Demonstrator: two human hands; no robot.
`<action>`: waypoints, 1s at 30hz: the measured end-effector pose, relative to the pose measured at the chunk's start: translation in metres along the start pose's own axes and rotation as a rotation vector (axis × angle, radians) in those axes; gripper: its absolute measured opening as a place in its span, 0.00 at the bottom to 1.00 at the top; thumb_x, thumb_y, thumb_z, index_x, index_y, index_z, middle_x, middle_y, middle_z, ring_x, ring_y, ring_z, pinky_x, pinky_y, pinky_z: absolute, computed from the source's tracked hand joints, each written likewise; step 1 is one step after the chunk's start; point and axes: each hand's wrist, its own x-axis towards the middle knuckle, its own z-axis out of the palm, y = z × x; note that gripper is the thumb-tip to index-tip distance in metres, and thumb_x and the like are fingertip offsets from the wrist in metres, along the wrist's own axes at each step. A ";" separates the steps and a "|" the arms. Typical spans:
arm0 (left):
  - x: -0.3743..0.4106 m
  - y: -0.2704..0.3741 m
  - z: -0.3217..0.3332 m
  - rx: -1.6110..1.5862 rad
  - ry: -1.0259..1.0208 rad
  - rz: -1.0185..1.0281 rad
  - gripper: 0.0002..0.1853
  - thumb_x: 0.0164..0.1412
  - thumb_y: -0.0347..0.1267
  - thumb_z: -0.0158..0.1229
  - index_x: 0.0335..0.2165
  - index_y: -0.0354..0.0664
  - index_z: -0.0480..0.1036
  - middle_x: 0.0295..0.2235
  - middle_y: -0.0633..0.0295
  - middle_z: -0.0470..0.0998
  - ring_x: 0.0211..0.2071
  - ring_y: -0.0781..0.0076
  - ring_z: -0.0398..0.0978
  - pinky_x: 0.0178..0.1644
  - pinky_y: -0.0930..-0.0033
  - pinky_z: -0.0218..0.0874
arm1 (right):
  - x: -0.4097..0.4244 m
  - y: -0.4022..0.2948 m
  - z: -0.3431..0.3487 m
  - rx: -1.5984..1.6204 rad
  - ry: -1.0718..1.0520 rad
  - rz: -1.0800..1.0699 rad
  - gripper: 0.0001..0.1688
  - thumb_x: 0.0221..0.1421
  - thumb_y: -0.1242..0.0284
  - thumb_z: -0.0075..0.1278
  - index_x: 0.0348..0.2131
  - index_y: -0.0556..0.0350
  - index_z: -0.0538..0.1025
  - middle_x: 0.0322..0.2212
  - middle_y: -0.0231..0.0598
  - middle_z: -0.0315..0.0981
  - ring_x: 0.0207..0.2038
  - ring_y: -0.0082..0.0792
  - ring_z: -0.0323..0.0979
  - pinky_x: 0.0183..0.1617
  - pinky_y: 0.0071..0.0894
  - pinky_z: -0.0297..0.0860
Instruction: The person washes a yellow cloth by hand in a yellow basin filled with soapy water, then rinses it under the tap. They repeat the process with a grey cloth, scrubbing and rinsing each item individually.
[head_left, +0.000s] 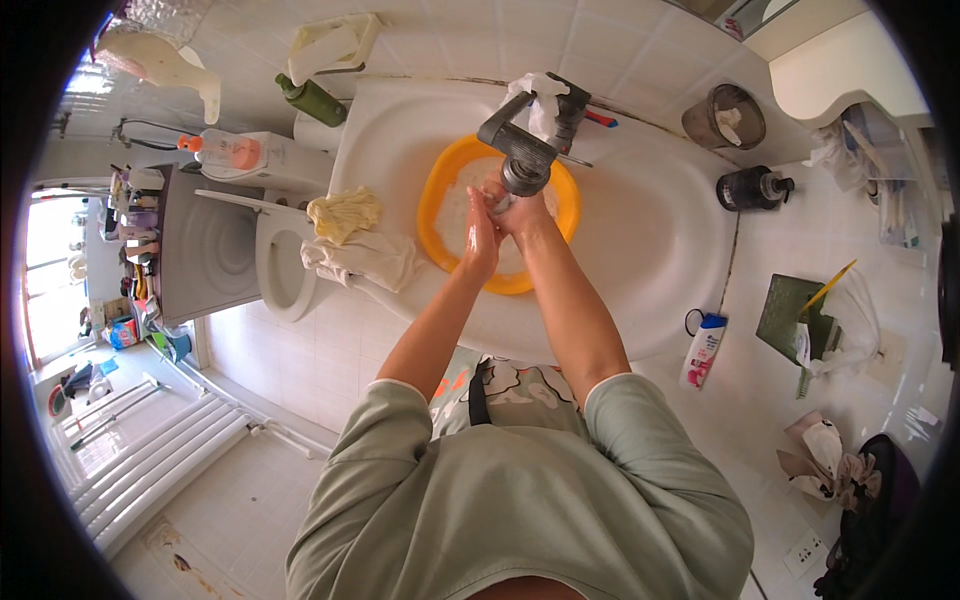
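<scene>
Both my hands are together beneath the dark grey faucet, over a yellow plastic basin that sits in the white washbasin. My left hand looks wet, with its fingers extended and its palm turned towards the other hand. Against it rests my right hand, its fingers partly covered by the faucet head. Something small and pale shows between the hands; whether it is water, foam or an object is unclear. Whitish liquid or suds seem to lie in the yellow basin.
A crumpled white cloth hangs over the faucet. On the washbasin's left edge lie a yellow cloth and a white cloth. Along the right stand a black pump bottle and a shampoo bottle. An open toilet is at left.
</scene>
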 end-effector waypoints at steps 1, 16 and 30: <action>-0.007 0.009 0.005 -0.042 0.001 -0.016 0.25 0.59 0.54 0.32 0.43 0.50 0.60 0.40 0.67 0.65 0.38 0.79 0.62 0.40 0.74 0.57 | -0.007 -0.003 0.010 0.016 -0.016 0.024 0.10 0.46 0.66 0.48 0.24 0.52 0.68 0.18 0.34 0.65 0.20 0.28 0.64 0.23 0.23 0.62; -0.035 0.009 -0.007 0.264 0.041 0.066 0.27 0.59 0.49 0.36 0.51 0.46 0.51 0.48 0.60 0.60 0.48 0.70 0.60 0.46 0.67 0.55 | -0.019 0.022 -0.004 0.197 0.129 -0.061 0.09 0.56 0.69 0.41 0.31 0.57 0.67 0.25 0.36 0.61 0.31 0.28 0.62 0.38 0.28 0.69; -0.030 0.003 -0.016 0.384 0.088 0.115 0.25 0.60 0.47 0.37 0.49 0.43 0.54 0.44 0.60 0.62 0.43 0.71 0.63 0.43 0.65 0.58 | -0.011 0.028 0.027 -0.571 0.535 -0.148 0.19 0.54 0.56 0.40 0.18 0.45 0.59 0.10 0.24 0.48 0.10 0.21 0.45 0.14 0.25 0.44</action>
